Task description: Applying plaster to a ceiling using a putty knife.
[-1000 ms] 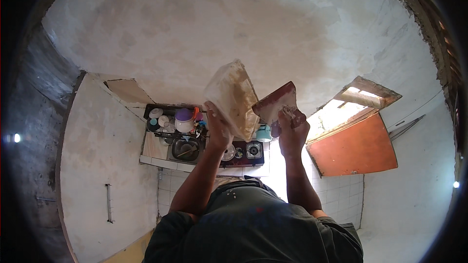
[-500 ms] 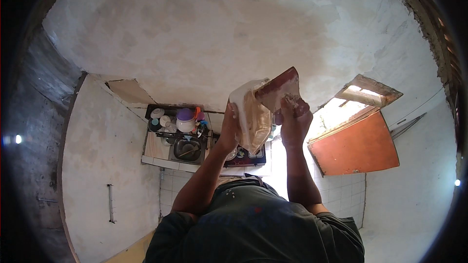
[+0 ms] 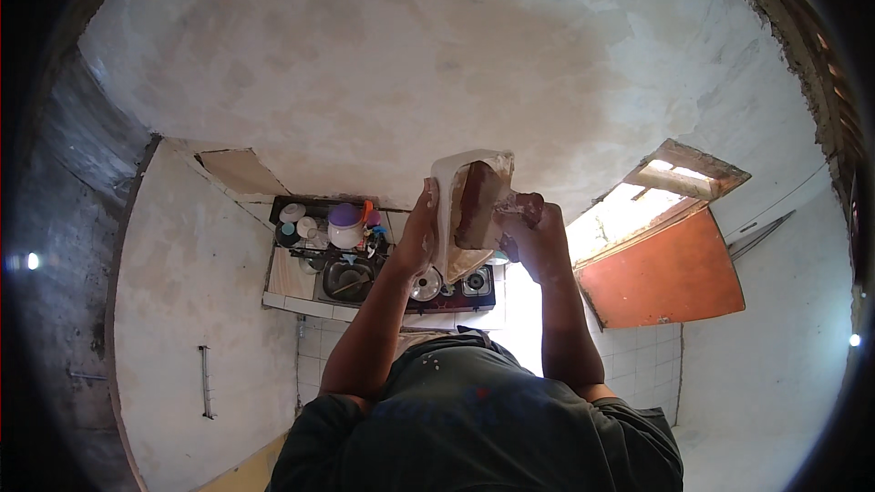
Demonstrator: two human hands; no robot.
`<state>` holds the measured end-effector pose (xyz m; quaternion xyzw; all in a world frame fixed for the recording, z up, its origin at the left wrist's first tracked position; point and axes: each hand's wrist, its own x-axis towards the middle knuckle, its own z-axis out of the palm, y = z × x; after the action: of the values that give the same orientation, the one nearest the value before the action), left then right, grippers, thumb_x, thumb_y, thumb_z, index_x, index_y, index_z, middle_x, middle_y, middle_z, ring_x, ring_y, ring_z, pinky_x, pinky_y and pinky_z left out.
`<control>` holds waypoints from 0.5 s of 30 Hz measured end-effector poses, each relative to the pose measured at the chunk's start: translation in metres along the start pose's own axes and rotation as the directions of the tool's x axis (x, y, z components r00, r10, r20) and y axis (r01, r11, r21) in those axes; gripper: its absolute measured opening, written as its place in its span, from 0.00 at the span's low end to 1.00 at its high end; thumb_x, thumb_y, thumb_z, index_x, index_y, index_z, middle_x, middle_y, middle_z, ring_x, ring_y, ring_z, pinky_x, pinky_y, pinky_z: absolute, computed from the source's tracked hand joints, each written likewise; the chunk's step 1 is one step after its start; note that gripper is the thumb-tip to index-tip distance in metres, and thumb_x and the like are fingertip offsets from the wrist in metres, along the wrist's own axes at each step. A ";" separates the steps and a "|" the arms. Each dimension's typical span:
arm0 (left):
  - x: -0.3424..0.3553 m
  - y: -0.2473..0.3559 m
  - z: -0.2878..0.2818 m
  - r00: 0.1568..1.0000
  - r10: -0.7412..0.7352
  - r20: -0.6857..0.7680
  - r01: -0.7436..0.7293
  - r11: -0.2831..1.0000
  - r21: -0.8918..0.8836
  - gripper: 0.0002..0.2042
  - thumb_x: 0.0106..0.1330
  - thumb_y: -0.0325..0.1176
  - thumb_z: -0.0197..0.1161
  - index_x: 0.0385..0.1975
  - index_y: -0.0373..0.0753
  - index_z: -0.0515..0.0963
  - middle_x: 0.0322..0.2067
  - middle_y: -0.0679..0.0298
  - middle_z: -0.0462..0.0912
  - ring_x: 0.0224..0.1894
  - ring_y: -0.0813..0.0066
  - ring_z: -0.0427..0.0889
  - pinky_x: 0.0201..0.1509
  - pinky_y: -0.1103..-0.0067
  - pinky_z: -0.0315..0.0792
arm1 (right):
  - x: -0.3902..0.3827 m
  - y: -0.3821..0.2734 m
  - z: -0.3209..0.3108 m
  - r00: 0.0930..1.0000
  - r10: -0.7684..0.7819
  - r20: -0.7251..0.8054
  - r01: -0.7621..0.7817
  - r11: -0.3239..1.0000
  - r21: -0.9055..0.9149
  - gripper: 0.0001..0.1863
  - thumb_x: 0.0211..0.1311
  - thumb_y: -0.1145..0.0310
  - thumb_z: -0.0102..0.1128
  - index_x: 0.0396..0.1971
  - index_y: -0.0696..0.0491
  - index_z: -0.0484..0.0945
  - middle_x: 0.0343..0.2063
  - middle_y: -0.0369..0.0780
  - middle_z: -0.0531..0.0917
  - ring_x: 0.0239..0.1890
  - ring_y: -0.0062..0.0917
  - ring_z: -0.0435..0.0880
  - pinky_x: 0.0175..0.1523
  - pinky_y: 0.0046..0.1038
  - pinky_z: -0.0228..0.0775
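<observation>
My left hand (image 3: 420, 235) grips a pale, see-through plastic tub (image 3: 444, 210) from its left side, holding it up in front of the wall with its opening turned to the right. Whitish paste smears the tub's wall and rim. My right hand (image 3: 540, 244) is closed round the handle of a dark red scraper (image 3: 478, 205) with a wide flat blade. That blade is inside the tub's mouth, and pale paste coats part of it. Paste also marks the fingers of the right hand. How much the tub holds is hidden.
A patchy plastered wall (image 3: 383, 64) rises ahead. Below stand a counter with a sink (image 3: 349, 282), a dish rack with a purple-lidded container (image 3: 344, 219), and a gas stove (image 3: 476, 281) with a lidded pot (image 3: 426, 286). To the right, an orange shutter (image 3: 665, 273) hangs by a bright window.
The scraper has come down and left from above the tub's rim into its mouth, its blade turning more upright. The tub has tipped, and my right hand is slightly lower.
</observation>
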<state>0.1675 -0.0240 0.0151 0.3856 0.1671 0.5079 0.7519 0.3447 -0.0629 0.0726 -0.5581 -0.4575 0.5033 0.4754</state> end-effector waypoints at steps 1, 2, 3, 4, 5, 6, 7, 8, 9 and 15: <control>-0.001 -0.001 0.000 0.997 -0.042 -0.057 0.043 0.999 0.009 0.31 0.75 0.55 0.32 0.68 0.36 0.52 0.63 0.55 0.63 0.65 0.64 0.64 0.69 0.68 0.58 | 0.001 0.000 0.001 1.000 0.001 -0.001 -0.001 1.000 0.000 0.09 0.57 0.71 0.61 0.33 0.62 0.79 0.15 0.35 0.76 0.15 0.14 0.71 0.19 0.19 0.59; 0.000 -0.001 0.001 0.998 -0.043 -0.056 0.044 0.999 0.008 0.31 0.75 0.55 0.32 0.68 0.36 0.52 0.63 0.55 0.63 0.65 0.64 0.64 0.69 0.68 0.58 | 0.002 -0.001 0.004 1.000 -0.015 -0.022 0.015 1.000 0.016 0.09 0.57 0.72 0.61 0.34 0.62 0.78 0.16 0.35 0.76 0.15 0.14 0.71 0.19 0.19 0.59; 0.001 0.000 0.000 0.999 -0.035 0.004 0.035 0.999 -0.035 0.31 0.75 0.54 0.32 0.68 0.36 0.52 0.63 0.55 0.63 0.65 0.65 0.64 0.69 0.68 0.57 | 0.002 0.000 0.005 0.999 -0.030 -0.044 0.032 0.999 0.032 0.09 0.57 0.73 0.61 0.35 0.62 0.77 0.17 0.35 0.76 0.14 0.15 0.70 0.19 0.19 0.58; 0.002 0.000 0.001 0.998 -0.024 0.063 0.029 0.996 -0.080 0.31 0.75 0.54 0.32 0.68 0.35 0.52 0.63 0.55 0.63 0.65 0.65 0.64 0.69 0.69 0.57 | 0.003 0.003 0.004 0.999 -0.030 -0.045 0.031 0.999 0.031 0.09 0.57 0.73 0.61 0.35 0.62 0.77 0.17 0.35 0.76 0.14 0.15 0.70 0.19 0.19 0.58; 0.003 0.001 -0.001 0.998 -0.022 0.061 0.027 0.996 -0.079 0.31 0.75 0.54 0.32 0.68 0.35 0.52 0.63 0.55 0.63 0.65 0.65 0.64 0.69 0.69 0.57 | 0.005 0.006 0.006 1.000 0.000 -0.029 0.003 0.996 0.093 0.10 0.56 0.73 0.61 0.36 0.62 0.77 0.17 0.35 0.77 0.15 0.15 0.70 0.19 0.19 0.58; 0.003 0.001 -0.002 0.999 -0.023 0.035 0.025 0.999 -0.045 0.31 0.75 0.54 0.32 0.68 0.36 0.52 0.63 0.55 0.63 0.65 0.65 0.64 0.69 0.69 0.58 | 0.006 0.007 0.008 1.000 0.029 -0.011 -0.027 0.988 0.153 0.10 0.56 0.73 0.61 0.37 0.62 0.77 0.18 0.36 0.77 0.15 0.15 0.71 0.19 0.19 0.58; 0.002 0.002 -0.004 1.000 -0.024 0.009 0.024 1.000 -0.012 0.31 0.75 0.54 0.32 0.68 0.36 0.52 0.63 0.55 0.64 0.65 0.66 0.65 0.68 0.69 0.59 | 0.005 0.006 0.010 1.000 0.029 -0.007 -0.028 0.988 0.153 0.10 0.56 0.73 0.61 0.37 0.62 0.77 0.18 0.36 0.77 0.15 0.15 0.71 0.19 0.19 0.58; 0.002 0.002 -0.001 1.000 -0.024 0.008 0.024 1.000 -0.014 0.31 0.75 0.54 0.32 0.68 0.36 0.52 0.63 0.55 0.64 0.65 0.66 0.65 0.68 0.69 0.59 | 0.003 0.001 0.012 1.000 0.027 -0.002 -0.026 0.993 0.118 0.10 0.56 0.73 0.62 0.37 0.62 0.77 0.18 0.36 0.77 0.15 0.15 0.71 0.19 0.19 0.59; 0.002 0.004 0.003 0.998 -0.057 -0.005 0.057 0.998 -0.026 0.31 0.75 0.55 0.33 0.68 0.37 0.53 0.63 0.56 0.64 0.64 0.66 0.65 0.67 0.69 0.61 | 0.002 -0.001 0.014 1.000 0.025 0.003 -0.025 0.996 0.083 0.11 0.56 0.73 0.62 0.37 0.63 0.77 0.18 0.36 0.77 0.16 0.14 0.71 0.19 0.19 0.59; 0.004 -0.011 -0.007 0.999 -0.052 0.014 0.052 0.998 0.032 0.32 0.73 0.58 0.35 0.68 0.41 0.53 0.62 0.57 0.65 0.63 0.66 0.67 0.66 0.70 0.63 | 0.006 0.014 0.020 0.995 -0.095 0.023 0.096 0.995 -0.040 0.13 0.55 0.73 0.62 0.39 0.62 0.76 0.23 0.38 0.80 0.21 0.17 0.75 0.22 0.18 0.64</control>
<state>0.1713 -0.0192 0.0030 0.3969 0.1796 0.4825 0.7599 0.3260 -0.0572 0.0571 -0.5397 -0.4989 0.4765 0.4824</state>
